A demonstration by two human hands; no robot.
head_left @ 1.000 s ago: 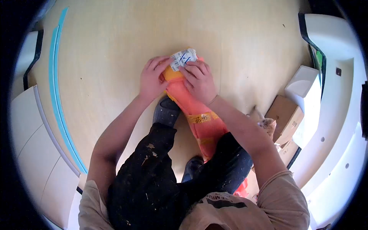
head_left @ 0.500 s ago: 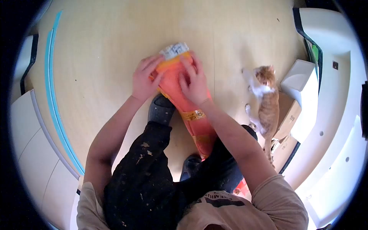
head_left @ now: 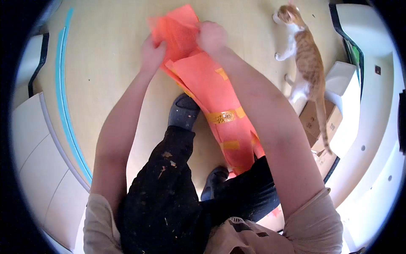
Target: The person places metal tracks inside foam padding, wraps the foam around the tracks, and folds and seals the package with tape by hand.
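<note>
A long bundle in orange wrapping (head_left: 211, 84) runs from between my legs away from me, with yellow tape stuck across it in several places; one band of tape (head_left: 226, 116) bears dark handwriting. Its far end is pulled apart into a loose flap (head_left: 181, 31). My left hand (head_left: 153, 53) grips the flap's left edge, slightly blurred. On the opposite edge my right hand (head_left: 212, 37) is closed, its fingers smeared and partly hidden. What lies inside the wrapping does not show.
An orange-and-white cat (head_left: 308, 59) stands on the pale floor to the right. Behind it are an open cardboard box (head_left: 327, 120) and a white box (head_left: 344, 84). A turquoise strip (head_left: 63, 93) lies at the left. My slippered foot (head_left: 185, 112) is beside the bundle.
Both hands have moved farther away and drawn the wrapping's far end open into a flap. The pale labelled patch at that end is out of sight. The cat has walked forward.
</note>
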